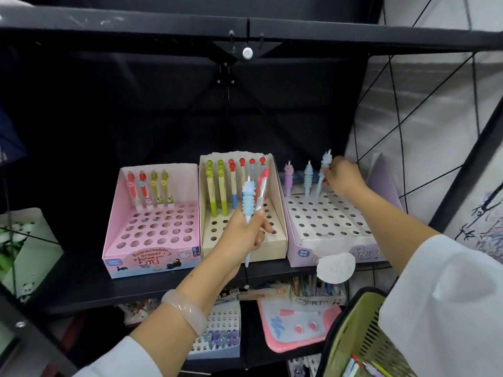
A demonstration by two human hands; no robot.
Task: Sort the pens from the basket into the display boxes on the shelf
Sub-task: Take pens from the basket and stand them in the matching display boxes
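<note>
Three display boxes stand on the black shelf: a pink box [152, 251] at left, a cream box [275, 243] in the middle, a lilac box [307, 246] at right. My left hand [242, 232] grips two pens upright in front of the cream box: a light blue bumpy pen [249, 205] and a red-capped pen [262, 186]. My right hand [344, 178] pinches another light blue bumpy pen [324, 170] standing at the back row of the lilac box, beside a purple pen [288, 178] and a blue pen [308, 178]. The green basket [356, 338] with several pens hangs at lower right.
A black shelf board [245, 31] runs overhead. A green box [30, 240] sits at far left. On the shelf below are more pen boxes and a pink drawing board [296, 325]. A white round tag [336, 268] hangs off the lilac box front. Wire mesh [408, 131] closes the right side.
</note>
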